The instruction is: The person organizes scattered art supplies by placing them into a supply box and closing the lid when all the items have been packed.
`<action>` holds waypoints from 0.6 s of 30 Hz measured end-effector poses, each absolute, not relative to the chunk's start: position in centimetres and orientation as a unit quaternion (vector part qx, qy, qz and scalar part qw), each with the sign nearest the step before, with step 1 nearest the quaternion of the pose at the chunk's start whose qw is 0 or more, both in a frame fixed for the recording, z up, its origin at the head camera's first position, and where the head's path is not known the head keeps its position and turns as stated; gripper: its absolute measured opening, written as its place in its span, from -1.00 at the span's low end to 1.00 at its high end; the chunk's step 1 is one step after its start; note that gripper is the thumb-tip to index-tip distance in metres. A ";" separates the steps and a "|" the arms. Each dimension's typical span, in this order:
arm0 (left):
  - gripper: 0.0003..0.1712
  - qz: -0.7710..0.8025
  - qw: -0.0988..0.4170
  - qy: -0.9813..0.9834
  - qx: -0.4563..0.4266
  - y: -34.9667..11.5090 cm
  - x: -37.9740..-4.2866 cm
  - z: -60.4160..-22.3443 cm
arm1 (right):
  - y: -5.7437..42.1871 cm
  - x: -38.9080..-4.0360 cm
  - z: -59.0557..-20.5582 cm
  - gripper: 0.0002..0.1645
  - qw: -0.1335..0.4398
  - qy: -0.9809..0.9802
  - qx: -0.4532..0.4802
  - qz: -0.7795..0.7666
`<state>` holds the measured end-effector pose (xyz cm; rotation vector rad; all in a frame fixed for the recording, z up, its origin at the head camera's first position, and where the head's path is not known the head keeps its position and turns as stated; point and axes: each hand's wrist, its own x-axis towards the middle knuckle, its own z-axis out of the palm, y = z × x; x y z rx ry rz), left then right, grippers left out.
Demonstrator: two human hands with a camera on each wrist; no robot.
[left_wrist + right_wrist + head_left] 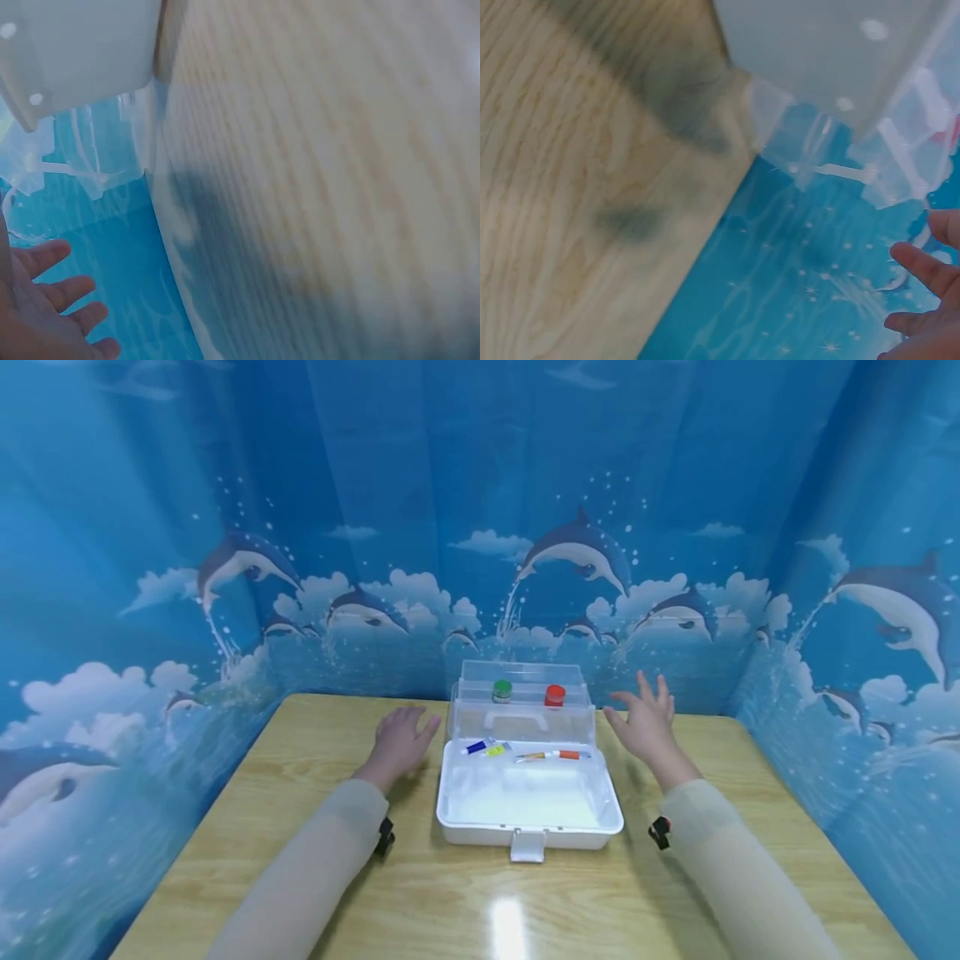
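Note:
A white storage box (pixel 528 835) stands opened on the table, its clear lid (pixel 521 672) tipped back behind it. Across the back of its base lie several small tubes, among them a dark blue tube (pixel 477 747), a yellow tube (pixel 496 750) and an orange tube (pixel 567 755). Farther back, a green-capped jar (pixel 502 692) and a red-capped jar (pixel 554 696) sit in the translucent tray section. My left hand (pixel 401 742) hovers off the box's left side, fingers relaxed, holding nothing. On the opposite side my right hand (pixel 647 723) is raised beside the lid, fingers spread and holding nothing.
The box rests on a light wooden table (pixel 315 827), near its far edge. Blue curtains (pixel 390 485) printed with dolphins hang behind the table and along both sides. A folded-down white latch (pixel 527 847) sticks out from the box's front.

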<state>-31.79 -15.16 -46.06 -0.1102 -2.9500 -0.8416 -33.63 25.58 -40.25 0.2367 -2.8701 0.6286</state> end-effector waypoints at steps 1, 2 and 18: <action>-0.21 -0.272 0.033 -0.961 -0.032 -15.1 -31.9 -46.0 | 25.6 -33.9 -40.4 -0.44 0.094 -0.970 0.075 0.213; -0.21 -0.271 0.033 -0.961 -0.033 -15.0 -32.1 -46.0 | 25.6 -34.1 -40.7 -0.44 0.093 -0.970 0.072 0.213; -0.14 -0.183 0.007 -0.983 -0.004 -13.8 -34.9 -47.2 | 25.3 -37.4 -44.2 -0.42 0.041 -0.979 0.047 0.196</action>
